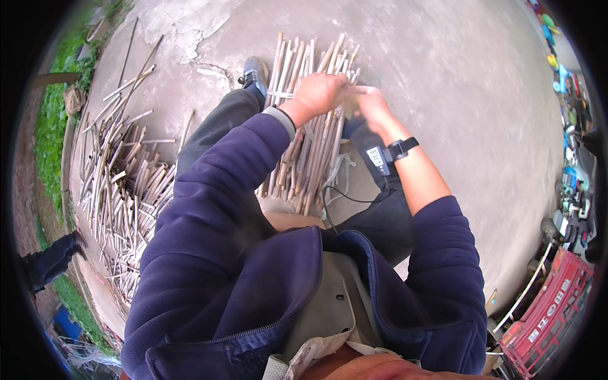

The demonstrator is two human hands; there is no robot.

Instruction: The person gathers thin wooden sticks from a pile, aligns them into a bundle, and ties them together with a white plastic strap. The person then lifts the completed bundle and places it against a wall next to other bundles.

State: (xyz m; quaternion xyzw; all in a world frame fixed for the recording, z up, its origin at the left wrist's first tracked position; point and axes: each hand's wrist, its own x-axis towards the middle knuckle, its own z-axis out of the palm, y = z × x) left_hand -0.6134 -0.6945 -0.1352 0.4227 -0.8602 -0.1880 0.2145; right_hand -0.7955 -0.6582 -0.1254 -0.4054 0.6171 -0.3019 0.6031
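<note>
A bundle of cut bamboo or cane sticks (308, 161) lies on the concrete between my legs, its ends pointing away from me. A pale tie (280, 94) runs across its left part, near my shoe. My left hand (323, 92), fingers curled, is over the upper right of the bundle. Close beside it, at the bundle's right edge, is my right hand (373, 105), fingers bent towards the left one. The area between the hands is blurred, so what they hold cannot be told. Pale plastic strips (339, 166) lie at the bundle's lower right.
A large loose heap of similar sticks (118, 180) spreads on the left. A thin black cable (351, 198) runs by my right leg. Another person's leg (52, 261) shows at the far left. A red cart-like vehicle (546, 308) and assorted items stand at the right.
</note>
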